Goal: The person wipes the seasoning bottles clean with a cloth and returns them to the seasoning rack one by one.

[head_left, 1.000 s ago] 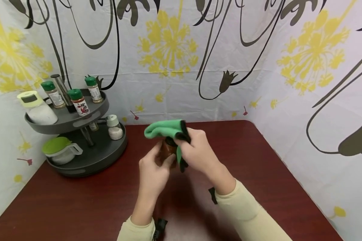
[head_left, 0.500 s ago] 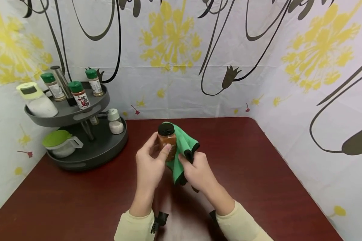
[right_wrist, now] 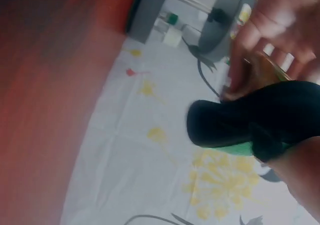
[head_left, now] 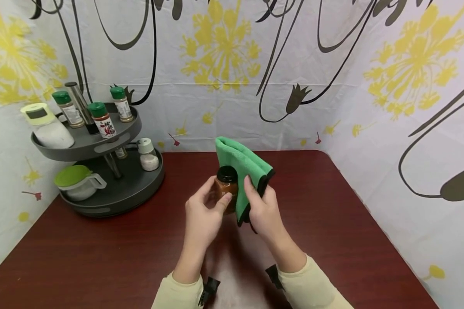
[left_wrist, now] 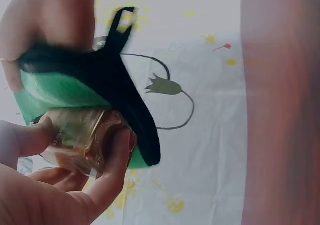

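My left hand [head_left: 204, 216] grips a small jar [head_left: 226, 189] with a black lid and reddish-brown contents, held upright above the table. To the right of the jar, my right hand [head_left: 266, 214] pinches a folded green cloth [head_left: 241, 165] with black edging, thumb on the near side. The cloth lies along the jar's right and far side. In the left wrist view, fingers of the left hand wrap the clear jar [left_wrist: 75, 135], and the cloth [left_wrist: 60, 92] covers one side of it. The right wrist view shows the cloth's black edge [right_wrist: 235, 122] beside the jar.
A two-tier dark grey rack [head_left: 116, 197] stands at the back left of the red-brown table [head_left: 81, 262]. It holds several seasoning bottles, a salt shaker [head_left: 148, 154] and a green-lidded container [head_left: 77, 184]. Patterned white sheeting [head_left: 216, 116] rises behind the table.
The cloth went from above the jar's lid down to its right side, and now stands up folded beside it. Both hands have shifted slightly right since half a second ago, still holding jar and cloth.
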Demonstrator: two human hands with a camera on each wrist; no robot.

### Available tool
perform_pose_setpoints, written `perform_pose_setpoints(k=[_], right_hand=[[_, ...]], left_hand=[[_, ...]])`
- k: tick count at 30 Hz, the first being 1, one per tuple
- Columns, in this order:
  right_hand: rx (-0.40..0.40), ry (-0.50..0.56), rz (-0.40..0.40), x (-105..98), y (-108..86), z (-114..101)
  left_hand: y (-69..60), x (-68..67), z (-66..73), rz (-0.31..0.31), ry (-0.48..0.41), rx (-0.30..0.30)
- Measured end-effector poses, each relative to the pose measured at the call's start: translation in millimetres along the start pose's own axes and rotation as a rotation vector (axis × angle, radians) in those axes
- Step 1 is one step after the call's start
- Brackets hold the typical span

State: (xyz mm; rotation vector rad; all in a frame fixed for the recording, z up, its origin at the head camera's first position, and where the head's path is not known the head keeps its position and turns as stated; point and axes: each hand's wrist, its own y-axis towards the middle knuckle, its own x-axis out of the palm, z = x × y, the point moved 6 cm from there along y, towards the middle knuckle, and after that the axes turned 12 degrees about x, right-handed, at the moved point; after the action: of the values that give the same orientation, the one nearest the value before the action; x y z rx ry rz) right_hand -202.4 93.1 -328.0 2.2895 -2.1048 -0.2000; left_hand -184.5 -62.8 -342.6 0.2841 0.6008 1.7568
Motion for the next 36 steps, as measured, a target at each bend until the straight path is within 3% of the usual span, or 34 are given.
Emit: perform_pose_setpoints(k=[6,11,14,18,23,26,32,36], right_hand=[[0.083,-0.024,-0.107,13.6,-7.8,25.5],[0.126,-0.055,-0.13,14.4,-6.7,37.6],[0.093,-0.034,-0.092,10.4,-5.2,28.6],[-0.023,0.036,-0.027,4.1,-9.9,5.0],[-0.113,0.051,0.019,6.4,-17.7,-5.4],[-0.069,0.018,-0.006,12.1,-17.5,3.0],[0.1,-0.076,-0.095,19.7,-14.0,30.1],[0.159,-0.09,-0.091,16.2,-8.2,37.7]], left_hand=[[6.0,-9.5,10.1,0.054,-0.011,0.039],[7.7,-10.1,6.4,0.034,0.009,0.015],[6.6,-7.5,1.3,0.011,0.023,0.009],[4.5,-6.5,-2.8,0.012,0.028,0.012],[3.9,-8.2,1.6,0.038,-0.001,0.017],[5.3,-11.2,5.2,0.049,-0.013,0.025],[9.0,-17.9,5.8,0.069,-0.008,0.016],[13.2,-13.9,0.8,0.042,-0.015,-0.008]])
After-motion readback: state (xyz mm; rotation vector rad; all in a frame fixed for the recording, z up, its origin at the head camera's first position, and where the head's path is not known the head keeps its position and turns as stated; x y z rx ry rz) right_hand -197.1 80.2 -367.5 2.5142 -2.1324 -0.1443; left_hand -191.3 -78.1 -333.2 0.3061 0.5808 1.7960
